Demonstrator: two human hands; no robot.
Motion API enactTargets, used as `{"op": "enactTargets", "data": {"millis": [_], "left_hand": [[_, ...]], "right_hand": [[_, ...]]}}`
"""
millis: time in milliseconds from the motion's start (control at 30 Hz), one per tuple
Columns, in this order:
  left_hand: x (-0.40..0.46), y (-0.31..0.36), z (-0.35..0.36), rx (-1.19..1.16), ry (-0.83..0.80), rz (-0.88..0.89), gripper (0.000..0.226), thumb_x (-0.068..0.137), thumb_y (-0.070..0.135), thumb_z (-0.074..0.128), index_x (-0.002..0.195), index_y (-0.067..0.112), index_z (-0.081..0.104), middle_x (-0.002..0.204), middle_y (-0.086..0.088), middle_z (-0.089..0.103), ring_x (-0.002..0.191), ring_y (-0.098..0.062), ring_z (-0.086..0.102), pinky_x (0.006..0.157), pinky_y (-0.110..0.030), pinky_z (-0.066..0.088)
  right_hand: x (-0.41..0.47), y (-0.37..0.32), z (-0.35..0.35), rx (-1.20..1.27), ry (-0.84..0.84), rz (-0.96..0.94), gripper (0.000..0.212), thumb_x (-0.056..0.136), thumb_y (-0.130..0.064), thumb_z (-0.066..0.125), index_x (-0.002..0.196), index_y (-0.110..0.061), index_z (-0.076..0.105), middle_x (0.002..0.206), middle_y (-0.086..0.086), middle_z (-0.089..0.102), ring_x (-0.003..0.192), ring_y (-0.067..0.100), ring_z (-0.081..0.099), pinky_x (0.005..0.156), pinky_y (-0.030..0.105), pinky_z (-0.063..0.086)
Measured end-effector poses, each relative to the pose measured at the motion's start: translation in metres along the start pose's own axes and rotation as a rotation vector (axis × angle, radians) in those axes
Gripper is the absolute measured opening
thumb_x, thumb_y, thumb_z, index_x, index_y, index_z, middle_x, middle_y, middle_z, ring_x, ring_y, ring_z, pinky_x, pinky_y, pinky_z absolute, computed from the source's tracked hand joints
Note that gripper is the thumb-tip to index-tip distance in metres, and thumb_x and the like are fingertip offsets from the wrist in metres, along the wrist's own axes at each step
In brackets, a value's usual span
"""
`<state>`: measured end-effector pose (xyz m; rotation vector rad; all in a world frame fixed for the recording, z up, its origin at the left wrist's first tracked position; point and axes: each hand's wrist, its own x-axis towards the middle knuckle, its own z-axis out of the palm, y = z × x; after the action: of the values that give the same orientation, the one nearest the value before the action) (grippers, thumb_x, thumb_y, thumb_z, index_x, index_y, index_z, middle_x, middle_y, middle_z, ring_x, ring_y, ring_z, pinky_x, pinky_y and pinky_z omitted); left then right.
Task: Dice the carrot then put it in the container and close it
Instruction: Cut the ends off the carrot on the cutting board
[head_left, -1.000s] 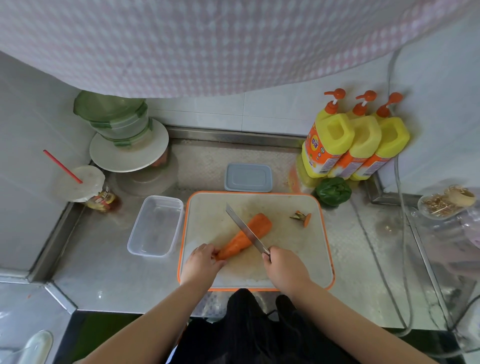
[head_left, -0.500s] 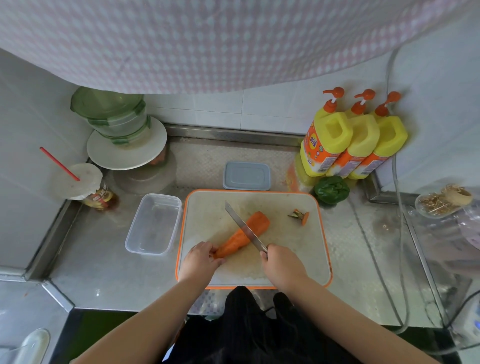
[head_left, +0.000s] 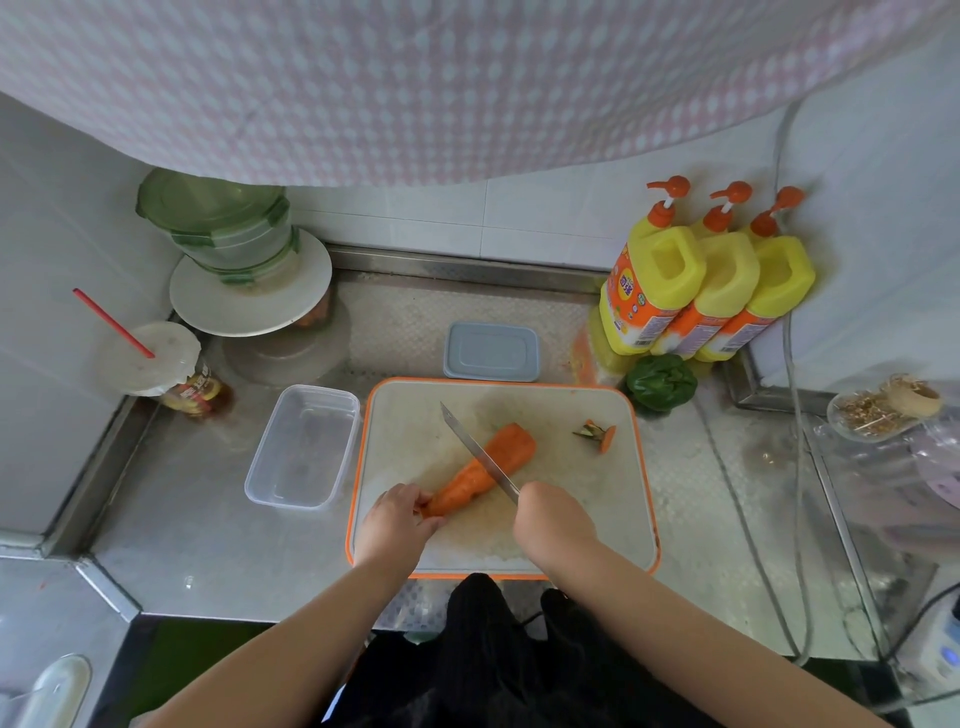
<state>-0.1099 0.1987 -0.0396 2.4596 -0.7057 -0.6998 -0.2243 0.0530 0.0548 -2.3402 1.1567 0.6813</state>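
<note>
An orange carrot (head_left: 496, 457) lies slanted on the white cutting board with an orange rim (head_left: 597, 499). My left hand (head_left: 397, 517) grips its thin near end. My right hand (head_left: 553, 519) holds a knife (head_left: 478, 452) by the handle, and the blade crosses the carrot's middle. The cut-off carrot top (head_left: 597, 432) lies at the board's far right. An open, clear plastic container (head_left: 304, 444) stands just left of the board. Its grey-blue lid (head_left: 491, 351) lies behind the board.
Three yellow pump bottles (head_left: 696, 291) and a green pepper (head_left: 660, 383) stand at the back right. Stacked green-lidded containers on a white plate (head_left: 249, 291) and a cup with a red straw (head_left: 148, 358) are at the back left. Cables hang on the right.
The knife blade stays across the carrot's middle and both hands keep their grip. Only the view has shifted slightly.
</note>
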Motion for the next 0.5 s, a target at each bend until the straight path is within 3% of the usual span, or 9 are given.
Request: {"op": "enactTargets", "data": {"millis": [500], "left_hand": [[0.007, -0.002, -0.005, -0.018, -0.032, -0.042, 0.021, 0.085, 0.033, 0.073, 0.099, 0.021, 0.063, 0.096, 0.008, 0.056, 0.085, -0.011, 0.054, 0.069, -0.023, 0.038]], "right_hand": [[0.012, -0.015, 0.0, -0.01, -0.036, 0.03, 0.027, 0.093, -0.003, 0.046, 0.116, -0.011, 0.058, 0.116, 0.008, 0.061, 0.11, 0.027, 0.058, 0.087, 0.035, 0.048]]}}
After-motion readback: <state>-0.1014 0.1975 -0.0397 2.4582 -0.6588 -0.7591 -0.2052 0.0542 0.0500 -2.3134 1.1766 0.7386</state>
